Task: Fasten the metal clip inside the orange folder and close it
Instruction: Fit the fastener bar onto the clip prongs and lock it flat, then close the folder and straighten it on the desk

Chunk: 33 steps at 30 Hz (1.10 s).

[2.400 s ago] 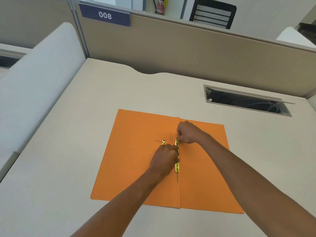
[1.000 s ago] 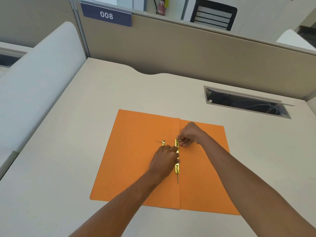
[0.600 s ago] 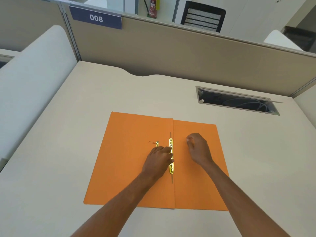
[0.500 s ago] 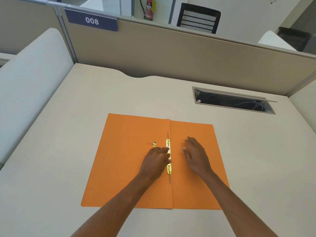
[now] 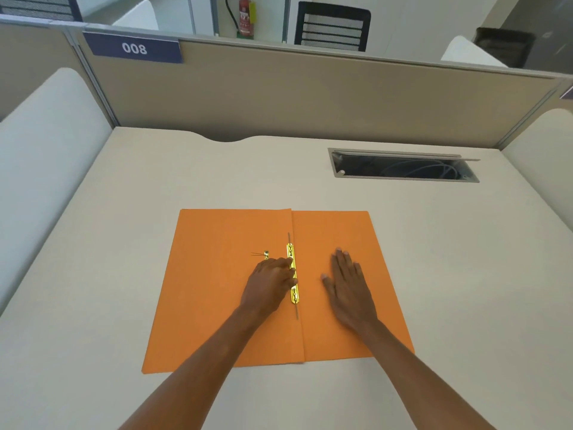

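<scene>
While the orange folder [image 5: 235,293] lies wide open and flat on the desk [image 5: 130,231], the metal clip [image 5: 292,276] runs along its centre fold, a gold strip w/ thin prongs poking out at both ends. Left hand [image 5: 270,285] is curled over the clip's middle, fingertips [image 5: 289,261] pressing on the strip; looks like a press-down, not a pinch, though the thumb is hidden so can't say for sure. Right hand [image 5: 348,285] is spread flat, palm down on the right leaf, holding nothing, just beside the clip but not touching it.

Handling, my read: folder is thin card, light, bendy, prob slides easily on that smooth top, so a flat palm to pin it makes sense. Clip is thin soft metal, prongs bend w/ finger pressure and could kink if forced. A small loose gold piece [image 5: 265,253] sits on the left leaf near the left knuckles, maybe a slider that still has to go on. For closing, best grip is the outer edge of one leaf, lifted and swung over the fold.

Vs 2.4 s ago: right hand was fisted at the clip's far end, working it; now it's off and laid flat. Left hand hasn't moved off the strip. The camera view has tilted up a bit too.
</scene>
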Each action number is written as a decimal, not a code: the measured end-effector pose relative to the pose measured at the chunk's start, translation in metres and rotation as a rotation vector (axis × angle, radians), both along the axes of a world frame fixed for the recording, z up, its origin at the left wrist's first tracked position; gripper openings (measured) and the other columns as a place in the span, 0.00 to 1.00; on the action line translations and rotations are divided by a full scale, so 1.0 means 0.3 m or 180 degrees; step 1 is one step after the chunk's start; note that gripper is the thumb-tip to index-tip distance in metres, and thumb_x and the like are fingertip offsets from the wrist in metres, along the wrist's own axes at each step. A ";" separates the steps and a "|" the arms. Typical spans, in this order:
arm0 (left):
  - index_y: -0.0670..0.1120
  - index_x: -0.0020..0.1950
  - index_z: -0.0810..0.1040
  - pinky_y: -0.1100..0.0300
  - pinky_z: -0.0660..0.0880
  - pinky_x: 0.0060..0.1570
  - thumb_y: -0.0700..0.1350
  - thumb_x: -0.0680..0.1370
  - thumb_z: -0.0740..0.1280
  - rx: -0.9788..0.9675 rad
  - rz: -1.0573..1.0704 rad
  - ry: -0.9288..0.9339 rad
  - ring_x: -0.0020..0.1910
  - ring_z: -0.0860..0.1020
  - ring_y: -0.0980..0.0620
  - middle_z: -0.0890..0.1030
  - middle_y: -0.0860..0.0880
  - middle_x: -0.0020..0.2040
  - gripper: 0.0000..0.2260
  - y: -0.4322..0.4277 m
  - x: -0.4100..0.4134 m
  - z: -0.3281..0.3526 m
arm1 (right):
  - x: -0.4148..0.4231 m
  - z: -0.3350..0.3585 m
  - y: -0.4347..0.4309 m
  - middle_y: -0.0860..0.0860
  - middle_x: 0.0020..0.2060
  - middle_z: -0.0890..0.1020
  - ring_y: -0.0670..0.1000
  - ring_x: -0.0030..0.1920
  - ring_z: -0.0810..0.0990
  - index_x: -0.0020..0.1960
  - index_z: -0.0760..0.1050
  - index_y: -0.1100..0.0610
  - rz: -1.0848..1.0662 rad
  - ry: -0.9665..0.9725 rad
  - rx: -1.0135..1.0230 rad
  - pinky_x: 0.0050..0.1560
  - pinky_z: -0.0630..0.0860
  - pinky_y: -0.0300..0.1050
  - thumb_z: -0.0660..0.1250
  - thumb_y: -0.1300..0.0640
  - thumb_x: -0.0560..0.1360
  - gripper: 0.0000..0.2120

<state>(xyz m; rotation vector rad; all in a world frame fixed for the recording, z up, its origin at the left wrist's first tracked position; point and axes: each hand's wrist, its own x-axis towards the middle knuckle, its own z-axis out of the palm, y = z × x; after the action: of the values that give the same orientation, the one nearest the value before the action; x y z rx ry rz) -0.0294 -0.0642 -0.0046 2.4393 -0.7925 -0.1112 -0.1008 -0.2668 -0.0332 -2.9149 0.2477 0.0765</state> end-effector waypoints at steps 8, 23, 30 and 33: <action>0.42 0.59 0.81 0.49 0.72 0.62 0.43 0.76 0.72 -0.0340 0.0666 -0.0047 0.61 0.76 0.43 0.80 0.44 0.62 0.13 0.100 -0.026 0.035 | -0.010 -0.013 0.001 0.51 0.80 0.45 0.49 0.79 0.40 0.79 0.42 0.56 0.0020 -0.0099 -0.0127 0.78 0.41 0.50 0.39 0.40 0.81 0.32; 0.42 0.71 0.59 0.47 0.74 0.47 0.67 0.73 0.62 0.1537 0.2777 0.0836 0.58 0.70 0.39 0.70 0.41 0.61 0.37 0.473 -0.253 0.092 | -0.008 -0.007 0.005 0.51 0.80 0.46 0.49 0.79 0.42 0.79 0.46 0.57 0.0004 -0.0146 -0.0136 0.79 0.45 0.52 0.38 0.39 0.80 0.34; 0.45 0.76 0.52 0.40 0.71 0.55 0.62 0.74 0.66 0.1065 0.3018 0.1291 0.63 0.67 0.35 0.66 0.40 0.67 0.39 0.472 -0.233 0.106 | -0.008 -0.010 0.008 0.51 0.80 0.46 0.48 0.79 0.41 0.79 0.45 0.57 -0.0017 -0.0141 -0.0071 0.79 0.44 0.51 0.36 0.38 0.79 0.35; 0.43 0.75 0.58 0.41 0.71 0.58 0.55 0.74 0.70 0.0438 0.3240 0.1547 0.63 0.70 0.34 0.71 0.37 0.66 0.36 0.533 -0.197 0.125 | -0.008 -0.011 0.007 0.51 0.80 0.45 0.48 0.79 0.41 0.79 0.44 0.57 -0.0019 -0.0139 -0.0079 0.79 0.43 0.51 0.36 0.38 0.79 0.35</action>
<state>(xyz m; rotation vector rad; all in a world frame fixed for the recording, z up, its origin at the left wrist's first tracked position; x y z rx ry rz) -0.0885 0.0957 0.0330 2.4816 0.6952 -0.3441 -0.1031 -0.2645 -0.0364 -2.9366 0.2519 0.0089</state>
